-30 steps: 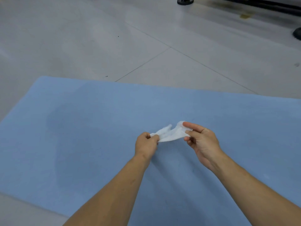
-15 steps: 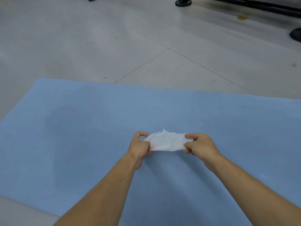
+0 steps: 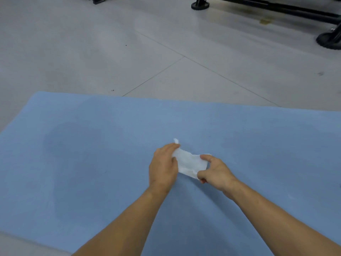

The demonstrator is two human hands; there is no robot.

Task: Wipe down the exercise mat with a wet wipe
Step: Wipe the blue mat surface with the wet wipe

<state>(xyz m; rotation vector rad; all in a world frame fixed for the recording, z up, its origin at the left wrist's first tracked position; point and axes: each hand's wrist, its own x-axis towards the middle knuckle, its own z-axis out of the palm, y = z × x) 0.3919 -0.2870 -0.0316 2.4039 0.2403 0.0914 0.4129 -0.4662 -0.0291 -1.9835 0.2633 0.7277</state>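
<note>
A light blue exercise mat point(image 3: 258, 137) lies flat on the floor and fills the lower part of the head view. Above its middle I hold a white wet wipe point(image 3: 190, 163) between both hands. My left hand point(image 3: 163, 166) pinches the wipe's left end, with a small corner sticking up past the fingers. My right hand point(image 3: 215, 170) pinches its right end between thumb and fingers. The wipe is spread into a rough rectangle. A darker damp patch point(image 3: 73, 143) shows on the mat's left part.
Grey tiled floor point(image 3: 92, 52) surrounds the mat. Black equipment feet and a bar point(image 3: 328, 40) stand at the far right, with another black foot point(image 3: 200, 5) at the top and a dark object point(image 3: 97, 0) at the top edge.
The wipe went from a twisted strip to a spread sheet held between both hands. My left hand has turned over the wipe's left end, and both hands have drawn a little closer together.
</note>
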